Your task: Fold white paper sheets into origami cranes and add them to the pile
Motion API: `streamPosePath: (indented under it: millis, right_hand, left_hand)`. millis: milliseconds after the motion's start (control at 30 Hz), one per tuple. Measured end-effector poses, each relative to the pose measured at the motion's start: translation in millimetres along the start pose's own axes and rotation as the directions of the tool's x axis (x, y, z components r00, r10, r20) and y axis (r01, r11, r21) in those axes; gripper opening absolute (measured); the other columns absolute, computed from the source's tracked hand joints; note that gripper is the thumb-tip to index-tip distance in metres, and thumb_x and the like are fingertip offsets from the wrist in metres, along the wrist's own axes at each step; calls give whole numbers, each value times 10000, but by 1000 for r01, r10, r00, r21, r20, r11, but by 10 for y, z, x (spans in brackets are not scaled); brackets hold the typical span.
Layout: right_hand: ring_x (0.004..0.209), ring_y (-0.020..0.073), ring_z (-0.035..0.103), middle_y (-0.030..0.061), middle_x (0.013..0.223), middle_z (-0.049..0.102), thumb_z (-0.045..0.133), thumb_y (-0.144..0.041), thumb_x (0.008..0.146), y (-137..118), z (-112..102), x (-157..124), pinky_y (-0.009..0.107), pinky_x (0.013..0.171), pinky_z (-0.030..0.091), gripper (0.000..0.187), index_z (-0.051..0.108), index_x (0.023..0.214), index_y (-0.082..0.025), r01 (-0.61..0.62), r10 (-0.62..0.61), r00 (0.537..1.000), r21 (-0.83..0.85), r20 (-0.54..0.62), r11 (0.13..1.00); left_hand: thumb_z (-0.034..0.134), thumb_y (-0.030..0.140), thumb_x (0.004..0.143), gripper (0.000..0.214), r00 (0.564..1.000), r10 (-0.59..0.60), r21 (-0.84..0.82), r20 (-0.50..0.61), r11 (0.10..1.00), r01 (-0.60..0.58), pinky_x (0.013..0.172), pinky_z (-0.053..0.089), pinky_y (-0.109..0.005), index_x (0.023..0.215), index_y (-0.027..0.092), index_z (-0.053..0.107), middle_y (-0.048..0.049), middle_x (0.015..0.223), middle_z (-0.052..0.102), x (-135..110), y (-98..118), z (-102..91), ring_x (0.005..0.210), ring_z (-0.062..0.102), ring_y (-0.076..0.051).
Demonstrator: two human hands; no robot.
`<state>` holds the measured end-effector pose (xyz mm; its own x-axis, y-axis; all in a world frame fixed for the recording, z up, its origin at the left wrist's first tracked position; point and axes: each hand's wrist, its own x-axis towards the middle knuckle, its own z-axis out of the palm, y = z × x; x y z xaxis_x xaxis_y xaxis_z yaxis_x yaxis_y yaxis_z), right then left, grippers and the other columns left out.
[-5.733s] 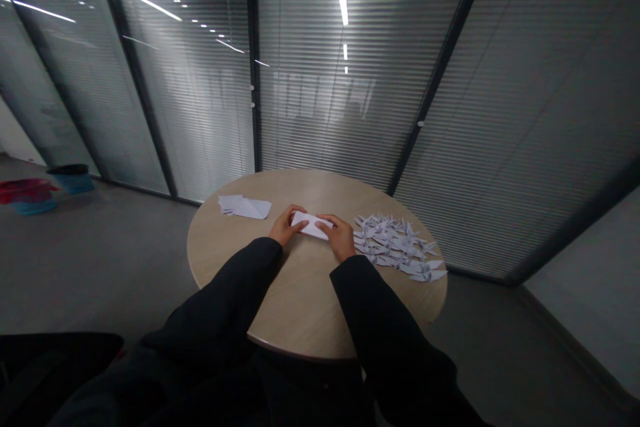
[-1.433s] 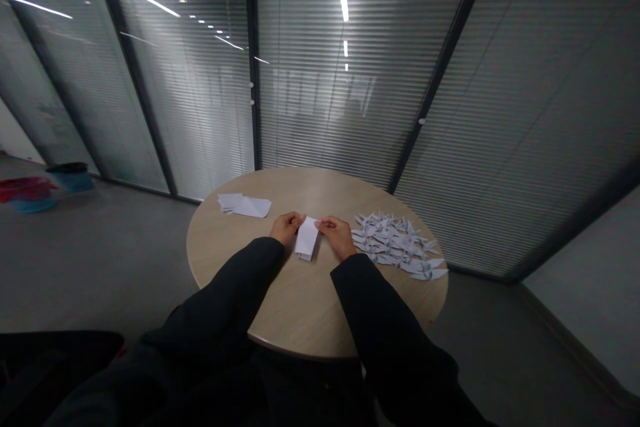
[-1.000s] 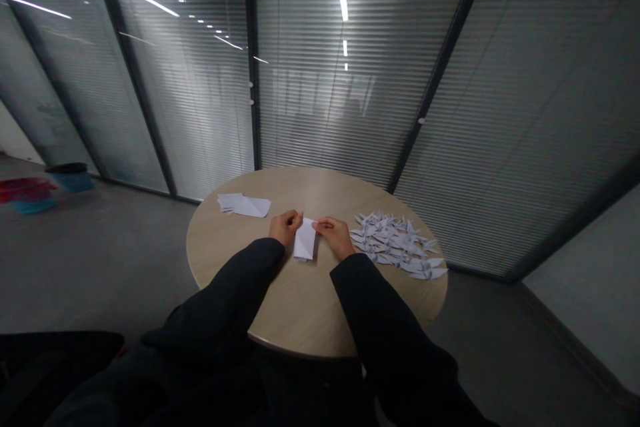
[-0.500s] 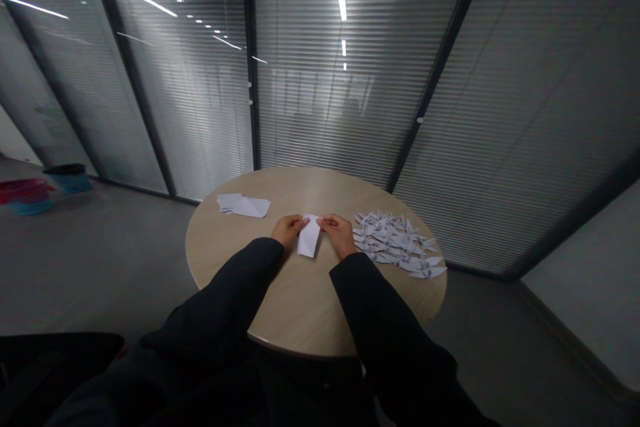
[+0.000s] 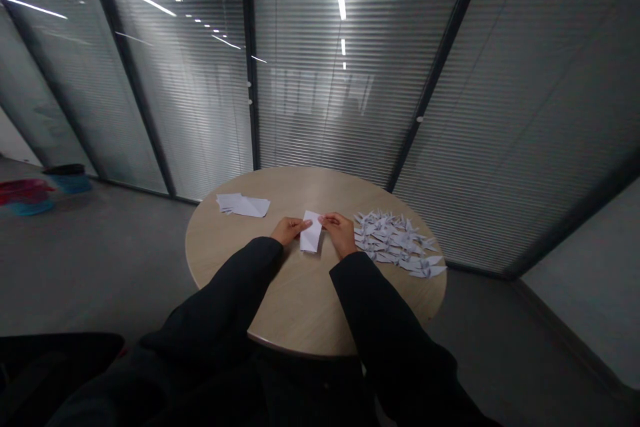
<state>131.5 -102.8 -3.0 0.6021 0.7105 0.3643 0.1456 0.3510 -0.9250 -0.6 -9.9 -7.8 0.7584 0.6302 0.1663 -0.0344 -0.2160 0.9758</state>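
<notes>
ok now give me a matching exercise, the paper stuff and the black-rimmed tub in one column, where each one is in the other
Things
1. folded white paper
2. stack of white paper sheets
3. pile of paper cranes
4. blue tub with a black rim

Places
a. on the grey floor by the glass wall
b. on the round wooden table, right of the right hand
c. held between the left hand and the right hand
d. on the table's left side, beyond the left hand

Pairs: 1-c, 2-d, 3-b, 4-a
</notes>
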Motion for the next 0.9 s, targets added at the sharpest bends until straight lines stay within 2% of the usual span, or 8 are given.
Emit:
streamPosePath:
  millis: [167,267,367,567,700,900]
  right_hand:
    - [651,168,620,21,655,660,750,-410,564,-20,1,-2,318,662,508,306,633,703,-165,13,-13,1000,6,4,1000]
    - [652,166,614,20,653,655,753,-404,563,-28,-4,7,317,667,504,298,631,694,-165,19,-19,1000,4,-12,1000]
    - [645,161,608,16,644,650,767,-405,541,-30,-6,10,318,671,502,315,629,690,-164,4,-4,1000,20,-13,1000]
    - [661,163,616,24,683,670,778,-405,526,-40,14,-18,313,669,492,357,653,750,-157,-96,92,994,76,59,992]
    - [665,165,616,33,698,680,789,-390,508,-47,34,-47,303,656,477,353,669,734,-148,-137,128,980,46,154,990]
    - [639,157,605,21,673,672,799,-369,486,-40,42,-56,308,653,472,338,672,706,-147,-168,162,967,15,197,986]
  left_hand:
    - [619,675,588,575,1000,12,0,26,1000,-12,489,308,-243,577,100,610,-22,501,530,-8,2,-8,460,419,-90]
    - [620,668,597,574,997,-11,-12,82,1000,12,510,344,-255,593,94,623,-47,529,566,-26,12,9,478,460,-105]
    - [625,656,601,562,996,-2,11,89,1000,1,523,361,-258,597,94,622,-57,550,587,-43,22,22,500,491,-120]
    - [555,673,652,562,996,85,76,-1,993,-84,506,344,-248,587,116,584,-22,521,545,-28,5,3,488,464,-113]
    - [519,671,680,554,989,122,95,-82,989,-115,494,330,-246,574,128,548,-14,512,521,5,-13,-32,478,447,-110]
    - [486,634,727,527,972,179,144,-153,977,-158,488,297,-248,565,135,537,0,491,477,14,-20,-69,472,409,-105]
